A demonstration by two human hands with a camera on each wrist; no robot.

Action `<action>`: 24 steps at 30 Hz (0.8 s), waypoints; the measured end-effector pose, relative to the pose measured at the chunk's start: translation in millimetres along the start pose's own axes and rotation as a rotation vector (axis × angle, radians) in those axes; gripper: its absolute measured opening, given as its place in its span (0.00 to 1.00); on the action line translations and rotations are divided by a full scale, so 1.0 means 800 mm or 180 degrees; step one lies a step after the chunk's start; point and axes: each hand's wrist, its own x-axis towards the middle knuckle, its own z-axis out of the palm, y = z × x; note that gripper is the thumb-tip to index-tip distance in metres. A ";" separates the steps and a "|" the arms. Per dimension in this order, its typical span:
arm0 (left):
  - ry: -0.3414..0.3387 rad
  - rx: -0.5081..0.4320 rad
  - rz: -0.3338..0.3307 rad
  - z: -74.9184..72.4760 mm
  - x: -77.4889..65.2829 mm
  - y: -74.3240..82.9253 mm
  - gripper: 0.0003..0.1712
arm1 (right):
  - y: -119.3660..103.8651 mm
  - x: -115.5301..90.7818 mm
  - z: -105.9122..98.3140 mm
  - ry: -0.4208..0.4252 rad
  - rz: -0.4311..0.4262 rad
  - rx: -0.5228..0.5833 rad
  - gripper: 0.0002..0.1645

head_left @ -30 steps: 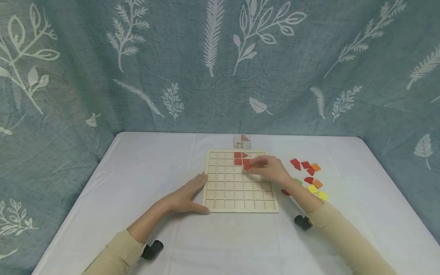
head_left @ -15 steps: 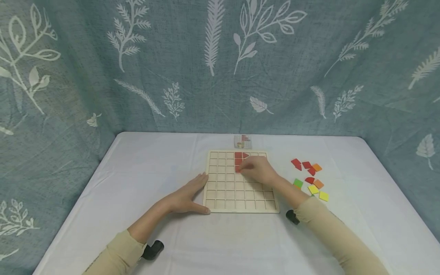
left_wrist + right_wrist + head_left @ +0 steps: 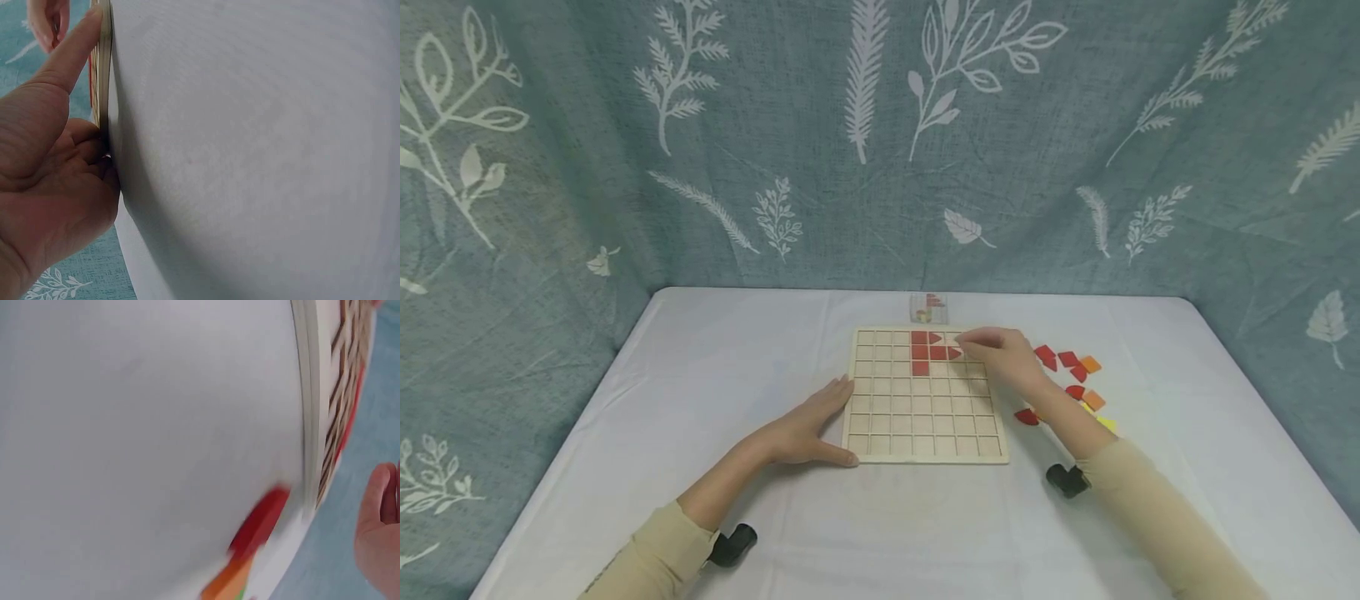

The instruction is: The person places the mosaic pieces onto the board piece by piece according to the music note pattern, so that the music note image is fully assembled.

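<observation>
A wooden grid board (image 3: 928,459) lies flat on the table. My left hand (image 3: 812,429) rests at its left side, fingers along the edge and thumb at the near left corner; in the left wrist view the thumb (image 3: 65,56) touches the board's side. Red tiles sit in the far rows, among them a red square (image 3: 921,368) in the third row and a red pointed tile (image 3: 954,353) in the second. Above the far right part of the board is my right hand (image 3: 1003,357), thumb and fingers close together, with no tile visible between them.
Loose tiles lie right of the board: a red tile (image 3: 1027,417), an orange square (image 3: 1093,401), a yellow tile (image 3: 1106,424) and several more, some behind the right forearm. A small patterned card (image 3: 928,309) stands beyond the board's far edge. Wrist cameras show below both sleeves.
The right hand carried a red square to the third row and let it go there. It has since moved right and away from that cell. The left hand stays in place.
</observation>
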 end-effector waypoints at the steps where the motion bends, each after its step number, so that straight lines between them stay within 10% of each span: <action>1: -0.0002 0.0005 -0.0004 0.000 0.000 0.000 0.68 | 0.002 -0.002 -0.009 0.0044 0.0062 0.0119 0.21; 14: -0.0002 0.0027 -0.0004 -0.002 0.001 -0.003 0.68 | 0.052 -0.024 -0.094 0.0612 0.0664 -0.0611 0.24; 24: -0.0025 -0.0017 0.0054 -0.004 0.001 0.000 0.67 | 0.066 -0.023 -0.103 0.0561 0.0646 -0.1237 0.22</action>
